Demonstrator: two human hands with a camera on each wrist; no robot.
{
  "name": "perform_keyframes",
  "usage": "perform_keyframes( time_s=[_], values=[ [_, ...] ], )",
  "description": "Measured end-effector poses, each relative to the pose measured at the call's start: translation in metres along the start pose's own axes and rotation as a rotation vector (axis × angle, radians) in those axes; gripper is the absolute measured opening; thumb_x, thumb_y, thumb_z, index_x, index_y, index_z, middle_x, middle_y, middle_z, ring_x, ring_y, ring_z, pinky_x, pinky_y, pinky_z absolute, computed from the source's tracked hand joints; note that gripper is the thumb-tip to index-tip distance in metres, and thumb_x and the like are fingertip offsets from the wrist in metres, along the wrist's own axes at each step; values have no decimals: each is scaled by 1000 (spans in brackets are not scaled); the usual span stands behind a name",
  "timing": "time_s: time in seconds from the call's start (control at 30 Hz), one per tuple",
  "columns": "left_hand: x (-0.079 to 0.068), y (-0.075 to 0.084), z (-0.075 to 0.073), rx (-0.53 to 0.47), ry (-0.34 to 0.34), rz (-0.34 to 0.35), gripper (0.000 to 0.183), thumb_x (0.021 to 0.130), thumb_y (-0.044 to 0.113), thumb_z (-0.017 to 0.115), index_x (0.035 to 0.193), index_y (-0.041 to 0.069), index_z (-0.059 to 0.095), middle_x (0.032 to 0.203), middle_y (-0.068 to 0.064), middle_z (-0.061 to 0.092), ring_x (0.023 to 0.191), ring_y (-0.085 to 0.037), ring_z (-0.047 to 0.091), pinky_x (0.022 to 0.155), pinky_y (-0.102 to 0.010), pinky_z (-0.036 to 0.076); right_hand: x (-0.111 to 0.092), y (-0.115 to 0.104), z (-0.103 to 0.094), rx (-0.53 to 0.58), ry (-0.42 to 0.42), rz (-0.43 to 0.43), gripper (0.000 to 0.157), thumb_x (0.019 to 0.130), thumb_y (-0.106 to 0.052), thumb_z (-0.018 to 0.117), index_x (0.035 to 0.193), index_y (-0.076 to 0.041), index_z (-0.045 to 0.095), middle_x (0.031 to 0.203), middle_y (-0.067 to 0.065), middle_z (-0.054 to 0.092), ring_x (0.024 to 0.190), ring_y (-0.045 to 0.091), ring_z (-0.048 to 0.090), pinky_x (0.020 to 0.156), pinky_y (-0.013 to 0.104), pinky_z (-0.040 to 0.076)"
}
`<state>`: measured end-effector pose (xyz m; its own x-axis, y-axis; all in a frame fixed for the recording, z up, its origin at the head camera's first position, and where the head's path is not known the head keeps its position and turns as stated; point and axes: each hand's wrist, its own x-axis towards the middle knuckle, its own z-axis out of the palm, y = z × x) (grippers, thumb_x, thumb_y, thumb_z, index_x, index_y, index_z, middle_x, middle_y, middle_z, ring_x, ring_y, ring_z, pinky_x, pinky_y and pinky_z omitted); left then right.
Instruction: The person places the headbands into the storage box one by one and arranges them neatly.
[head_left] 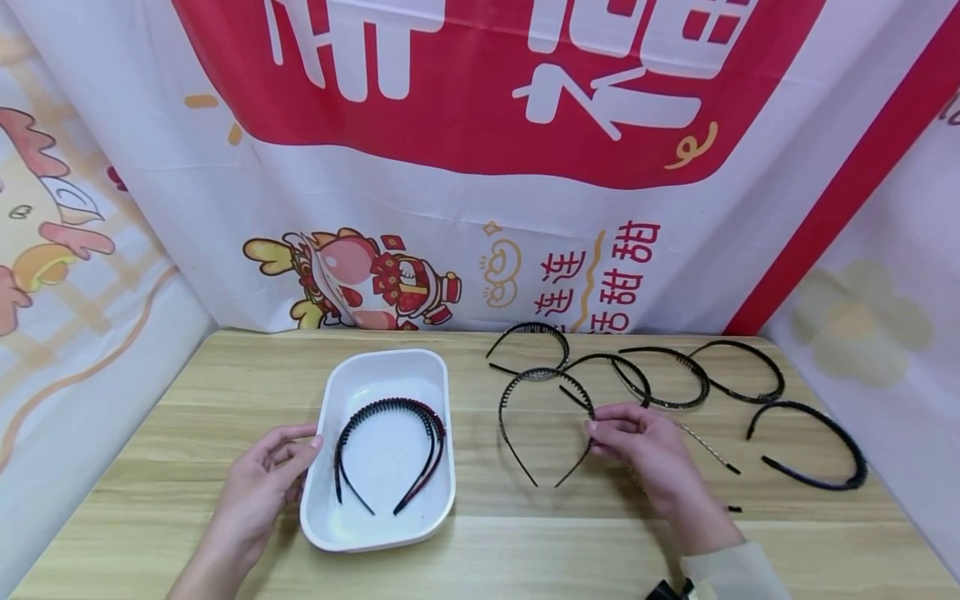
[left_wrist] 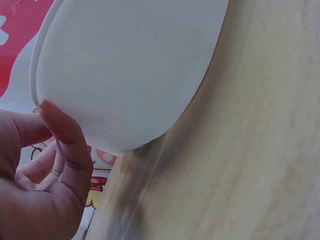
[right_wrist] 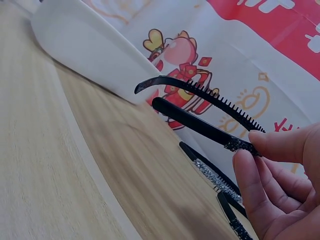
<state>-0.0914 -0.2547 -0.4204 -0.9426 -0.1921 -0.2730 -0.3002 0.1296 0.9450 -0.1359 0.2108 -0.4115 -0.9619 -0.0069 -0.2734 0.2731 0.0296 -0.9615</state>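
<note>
My right hand (head_left: 637,446) pinches one arm of a black toothed headband (head_left: 507,417) between thumb and fingers, holding it raised off the table. In the right wrist view a sparkly, stone-set stretch of this headband (right_wrist: 200,121) shows by the fingertips. At the left, my left hand (head_left: 262,475) grips the rim of a white plastic tray (head_left: 315,517); the left wrist view shows curled fingers against the tray's outer wall (left_wrist: 125,65). Inside the tray lie black headbands (head_left: 390,406), one with dark red on it, partly overlapping.
Several more dark headbands lie to the right and behind my right hand, among them one at the back (head_left: 551,327) and a thick one at the far right (head_left: 855,454). A thin light-patterned band (head_left: 708,447) is partly hidden by my hand. Printed cloth (head_left: 450,167) walls the wooden table (head_left: 187,417).
</note>
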Motion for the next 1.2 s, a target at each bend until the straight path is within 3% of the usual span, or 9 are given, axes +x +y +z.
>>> perform_keyframes(
  time_s=[0.53,0.93,1.2],
  values=[
    [-1,1,-1,-7,10,23,31,102,32,77,130,21,69,92,12,72,74,-8,61,65,-23,54,1,-5,16,19,-29,-3,41,95,0,76,133,7,61,109,7,75,98,19,74,90,29,65],
    [-1,2,0,3,14,17,39,102,32,76,136,15,66,92,12,72,74,-8,61,65,-24,55,2,-13,43,24,-89,-38,39,95,-1,77,130,8,62,107,8,74,100,22,74,92,31,65],
    [0,1,0,-5,17,22,34,102,31,77,132,19,68,91,13,73,74,-7,61,65,-23,54,4,-20,61,17,-108,-42,40,93,-4,81,128,7,64,107,8,73,96,20,73,91,32,66]
  ],
)
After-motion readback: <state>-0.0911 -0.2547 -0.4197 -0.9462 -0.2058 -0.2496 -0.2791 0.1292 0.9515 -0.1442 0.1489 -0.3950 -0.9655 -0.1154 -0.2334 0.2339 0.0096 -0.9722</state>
